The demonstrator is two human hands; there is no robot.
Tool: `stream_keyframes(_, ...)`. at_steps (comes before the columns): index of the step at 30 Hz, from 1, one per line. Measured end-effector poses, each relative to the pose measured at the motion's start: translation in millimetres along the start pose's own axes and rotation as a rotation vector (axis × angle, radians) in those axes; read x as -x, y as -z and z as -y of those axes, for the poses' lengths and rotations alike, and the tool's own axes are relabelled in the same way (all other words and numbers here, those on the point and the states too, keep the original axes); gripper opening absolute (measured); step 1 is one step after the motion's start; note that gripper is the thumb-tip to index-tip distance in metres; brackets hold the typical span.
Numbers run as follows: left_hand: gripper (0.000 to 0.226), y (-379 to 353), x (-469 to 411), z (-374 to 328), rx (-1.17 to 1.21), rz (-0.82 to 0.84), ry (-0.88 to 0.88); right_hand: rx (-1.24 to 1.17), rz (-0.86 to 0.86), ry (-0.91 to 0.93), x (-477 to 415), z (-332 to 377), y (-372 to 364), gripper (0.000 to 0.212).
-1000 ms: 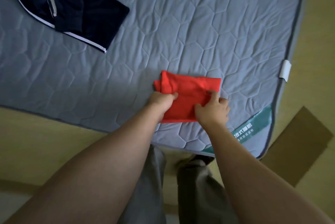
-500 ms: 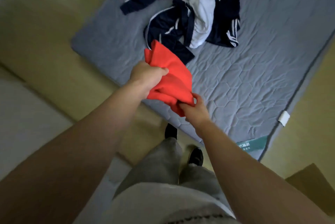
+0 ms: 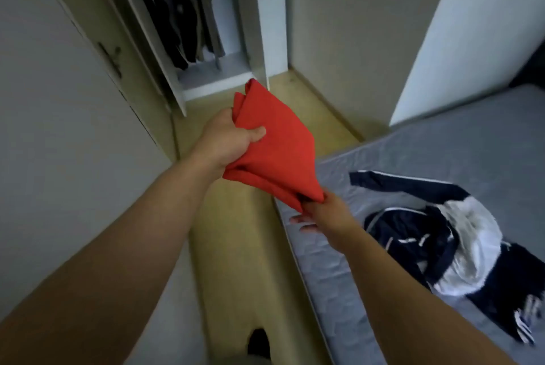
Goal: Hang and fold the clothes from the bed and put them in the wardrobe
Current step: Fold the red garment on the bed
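A folded red garment (image 3: 275, 143) hangs in the air between my hands, above the floor beside the bed. My left hand (image 3: 228, 141) grips its upper left edge, thumb on top. My right hand (image 3: 320, 215) holds its lower corner from beneath, with two fingers sticking out straight below. Ahead stands the open wardrobe (image 3: 259, 25), with several dark clothes (image 3: 180, 19) hanging inside. A heap of navy and white clothes (image 3: 448, 243) lies on the grey quilted mattress (image 3: 486, 143) at the right.
The wardrobe's open door (image 3: 141, 48) juts out at the left, beside a grey wall. A strip of yellowish floor (image 3: 250, 261) runs between that wall and the mattress toward the wardrobe. A white panel (image 3: 472, 25) stands behind the bed. My dark shoe (image 3: 259, 345) shows at the bottom.
The red garment was lifted off the mattress in both hands. The view has swung left from the bed to face the open wardrobe.
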State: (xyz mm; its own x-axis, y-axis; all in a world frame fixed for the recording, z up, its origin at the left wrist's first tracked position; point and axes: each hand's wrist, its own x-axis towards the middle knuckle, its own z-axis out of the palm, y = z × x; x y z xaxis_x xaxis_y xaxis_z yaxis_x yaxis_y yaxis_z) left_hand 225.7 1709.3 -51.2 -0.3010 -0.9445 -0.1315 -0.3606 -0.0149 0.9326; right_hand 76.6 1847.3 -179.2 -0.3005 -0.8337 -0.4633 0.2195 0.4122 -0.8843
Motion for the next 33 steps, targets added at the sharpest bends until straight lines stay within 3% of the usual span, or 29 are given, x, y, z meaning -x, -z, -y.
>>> stream_keyframes(3,0.054,59,-76,-35,-0.208,0.094,-0.11,-0.038,0.209,0.038,-64,58,-36,0.088)
stream_keyframes(4,0.055,77,-100,-49,-0.287,0.135,-0.15,-0.09,0.201,0.073,-85,79,-46,0.101)
stream_keyframes(6,0.057,108,-144,-75,-0.451,0.226,-0.234,-0.21,0.135,0.161,-125,123,-63,0.109)
stream_keyframes(8,0.056,131,-187,-97,-0.577,0.301,-0.29,-0.206,0.136,0.266,-164,167,-79,0.099)
stream_keyframes(10,0.052,149,-234,-113,-0.635,0.343,-0.321,-0.088,0.198,0.346,-206,205,-94,0.074)
stream_keyframes(13,0.046,174,-310,-134,-0.661,0.372,-0.362,0.045,0.235,0.376,-279,250,-110,0.053)
stream_keyframes(16,0.049,201,-386,-158,-0.67,0.38,-0.393,0.131,0.313,0.419,-356,292,-123,0.054)
stream_keyframes(19,0.053,229,-457,-188,-0.643,0.352,-0.386,0.104,0.421,0.448,-428,348,-137,0.06)
stream_keyframes(25,0.049,275,-597,-234,-0.532,0.333,-0.312,0.074,0.557,0.424,-554,461,-176,0.053)
stream_keyframes(33,0.057,329,-790,-237,-0.356,0.243,-0.275,0.1,0.409,0.489,-730,567,-207,0.049)
